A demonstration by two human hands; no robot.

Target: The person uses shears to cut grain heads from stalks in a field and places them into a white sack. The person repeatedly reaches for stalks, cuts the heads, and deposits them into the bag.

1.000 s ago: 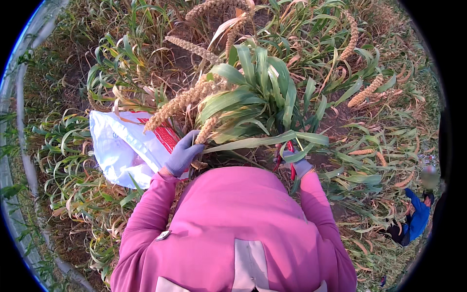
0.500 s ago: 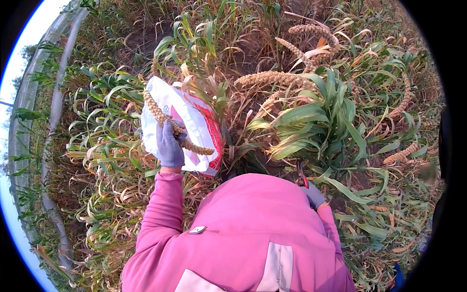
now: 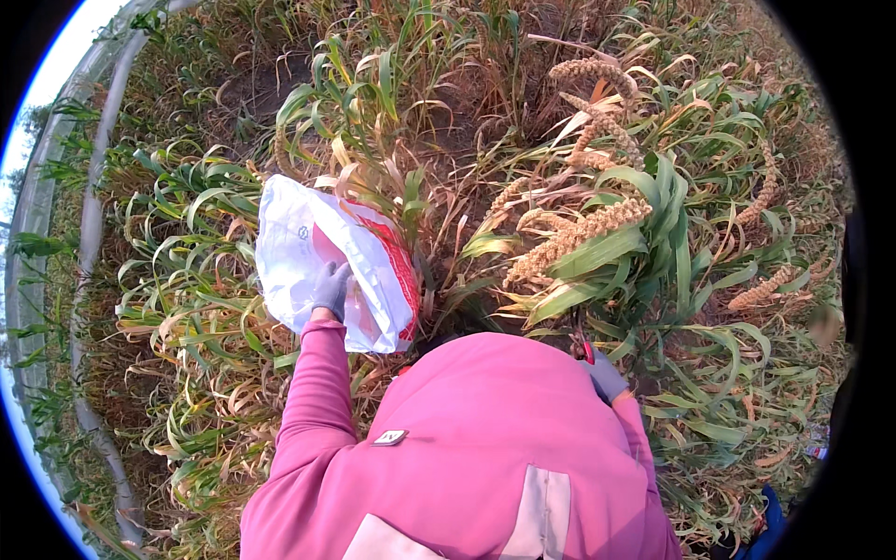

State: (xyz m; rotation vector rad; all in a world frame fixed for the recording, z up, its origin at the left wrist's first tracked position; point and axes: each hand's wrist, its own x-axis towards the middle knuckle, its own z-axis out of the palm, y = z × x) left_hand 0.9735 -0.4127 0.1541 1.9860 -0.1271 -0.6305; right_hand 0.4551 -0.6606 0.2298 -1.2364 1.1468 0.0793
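Observation:
My left hand (image 3: pixel 329 289) in a grey glove reaches into the mouth of a white plastic bag (image 3: pixel 289 229) with a red printed band, its fingers loosely apart with no seed head visible in them. My right hand (image 3: pixel 603 371), gloved and partly hidden behind the pink-clothed body, grips red-handled pruning shears (image 3: pixel 586 347) low among the stalks. Above it leans a clump of broad green leaves (image 3: pixel 672 243) with long, tan, bumpy seed heads (image 3: pixel 588 231), several of them drooping.
Dense grassy plants and dry stalks surround me over dark soil (image 3: pixel 280 79). A long pale pipe-like frame (image 3: pixel 89 243) curves along the left edge. At the lower right, blue cloth (image 3: pixel 770 523) shows at the rim.
My left hand first lifted a seed head over to the bag; now it is lower in the bag's mouth and that seed head is out of sight. The view has shifted rightward from the blue-clad person.

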